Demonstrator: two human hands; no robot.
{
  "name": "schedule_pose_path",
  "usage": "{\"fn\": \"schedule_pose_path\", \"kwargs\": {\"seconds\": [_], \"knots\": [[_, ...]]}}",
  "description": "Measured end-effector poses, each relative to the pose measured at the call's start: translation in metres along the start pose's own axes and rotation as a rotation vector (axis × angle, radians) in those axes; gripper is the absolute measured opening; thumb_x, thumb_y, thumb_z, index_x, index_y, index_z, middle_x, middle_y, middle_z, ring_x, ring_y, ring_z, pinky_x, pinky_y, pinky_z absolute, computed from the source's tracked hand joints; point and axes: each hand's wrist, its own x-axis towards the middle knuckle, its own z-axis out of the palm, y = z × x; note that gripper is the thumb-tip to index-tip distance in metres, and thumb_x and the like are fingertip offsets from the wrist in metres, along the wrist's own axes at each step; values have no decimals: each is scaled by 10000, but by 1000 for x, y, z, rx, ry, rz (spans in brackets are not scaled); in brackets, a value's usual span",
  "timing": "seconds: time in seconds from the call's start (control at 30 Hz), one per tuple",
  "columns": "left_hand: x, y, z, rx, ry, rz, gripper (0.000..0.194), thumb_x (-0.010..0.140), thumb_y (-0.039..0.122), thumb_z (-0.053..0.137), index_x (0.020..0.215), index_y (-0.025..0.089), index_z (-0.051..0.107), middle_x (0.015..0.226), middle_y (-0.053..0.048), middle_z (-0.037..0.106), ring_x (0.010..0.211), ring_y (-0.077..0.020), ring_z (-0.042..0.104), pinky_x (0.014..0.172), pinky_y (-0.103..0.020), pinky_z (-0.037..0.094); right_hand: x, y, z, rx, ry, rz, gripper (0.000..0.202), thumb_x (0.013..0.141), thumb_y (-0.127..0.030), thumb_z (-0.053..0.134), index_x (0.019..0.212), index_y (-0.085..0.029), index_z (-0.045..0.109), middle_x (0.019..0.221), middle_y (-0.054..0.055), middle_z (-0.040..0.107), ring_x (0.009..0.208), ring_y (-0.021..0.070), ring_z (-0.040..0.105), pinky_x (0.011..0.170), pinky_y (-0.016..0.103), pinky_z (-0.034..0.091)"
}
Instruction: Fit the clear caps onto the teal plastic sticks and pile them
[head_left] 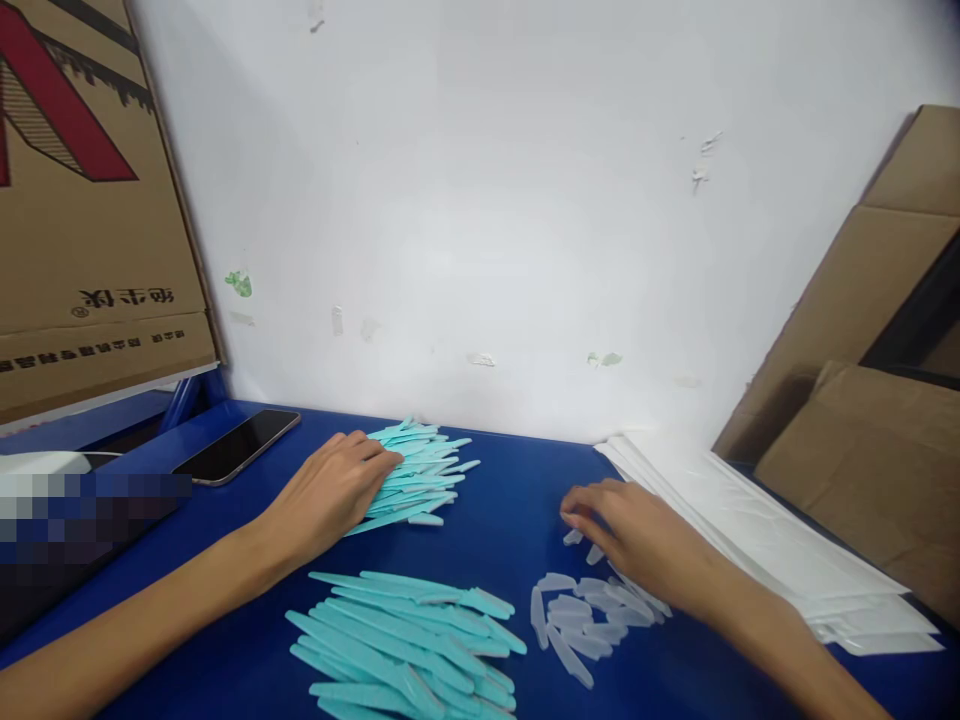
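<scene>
My left hand [341,490] rests on the far pile of slim turquoise eyebrow razors [427,465], its fingers bent together around razors at the pile's left side. The fingertips are partly hidden among the handles. My right hand [626,525] hovers over small translucent blade caps [589,615], thumb and fingers drawn into a pinch. What the pinch holds, if anything, does not show. Closer to me lies a second pile of turquoise razors [409,640], their handles pointing mostly left and right.
A phone [240,445] lies at the back left of the blue table [510,520]. Flat white bags [765,540] are stacked at the right. Cardboard boxes stand on both sides, one printed [97,230], one plain brown [862,480]. A white wall [465,220] closes off the back.
</scene>
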Motion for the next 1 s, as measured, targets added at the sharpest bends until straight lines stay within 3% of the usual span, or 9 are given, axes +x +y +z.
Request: {"fn": "schedule_pose_path", "kwargs": {"seconds": [0.1,0.27,0.43,0.53,0.63,0.83,1.0], "knots": [[0,-1,3,-39,-55,-7,320,1042,159,388,1118,175,698,1004,-102,688,917,-271,605,780,-396,421,-1,12,-2,92,-117,2,170,943,-345,620,1036,-257,732,1015,54,740,946,262,679,795,353,484],[-2,14,-6,-246,-42,69,288,1055,252,418,1155,203,684,1069,-92,664,994,-264,578,865,-418,441,2,14,2,170,-148,16,75,934,-285,632,902,-232,675,929,26,728,830,213,679,711,301,449],[-10,40,-30,-662,-309,97,173,1019,351,558,1074,274,703,1077,-33,654,1007,-190,599,844,-287,501,1,3,3,145,-132,-20,136,986,-260,548,894,-212,636,929,35,715,795,202,660,670,295,414],[-14,47,-36,-755,-439,39,210,964,429,639,1117,300,701,1129,-27,643,1006,-188,623,796,-258,518,-1,-3,1,125,-105,-56,178,1023,-253,477,930,-207,621,966,40,716,808,200,658,684,299,412],[-15,48,-35,-772,-497,0,208,970,430,624,1125,314,699,1141,-23,642,1016,-194,626,803,-260,509,-1,-5,1,90,-97,-61,170,1030,-251,477,915,-212,596,937,26,717,765,194,643,667,296,397],[-10,49,-34,-781,-516,-11,228,1024,420,524,1051,292,711,1060,-22,671,957,-192,622,771,-257,475,0,-7,5,15,-26,-85,127,1064,-284,435,1004,-238,537,766,-21,687,606,175,605,568,279,337],[-7,49,-25,-713,-345,68,292,1083,355,376,1088,241,644,972,-30,668,823,-165,617,703,-254,433,0,-21,7,37,93,-198,169,1076,-309,430,1101,-243,584,942,19,729,766,190,691,659,288,453]]}}
